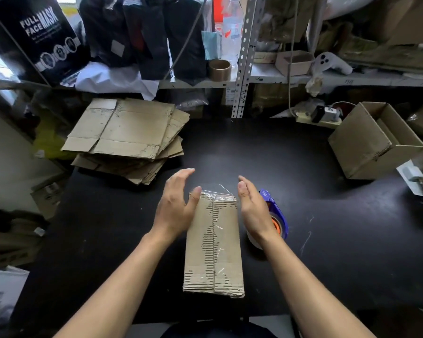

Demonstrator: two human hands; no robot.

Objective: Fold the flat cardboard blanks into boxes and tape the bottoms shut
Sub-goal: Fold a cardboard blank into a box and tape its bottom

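A folded cardboard box (214,245) stands bottom-up on the black table (303,228) in front of me, its two flaps meeting along a centre seam covered by clear tape (217,193) that sticks up loose at the far edge. My left hand (176,203) is at the box's left far corner, fingers straight, thumb touching the taped edge. My right hand (252,208) hovers flat beside the right far corner, fingers straight. A blue tape dispenser (276,215) lies just behind my right wrist. A stack of flat cardboard blanks (127,135) lies at the table's far left.
An open assembled box (374,140) lies tipped at the far right. Metal shelving (244,57) at the back carries a tape roll (219,69), a bottle, black bags and small boxes. A power strip (320,117) sits under the shelf. Cartons crowd the floor at left.
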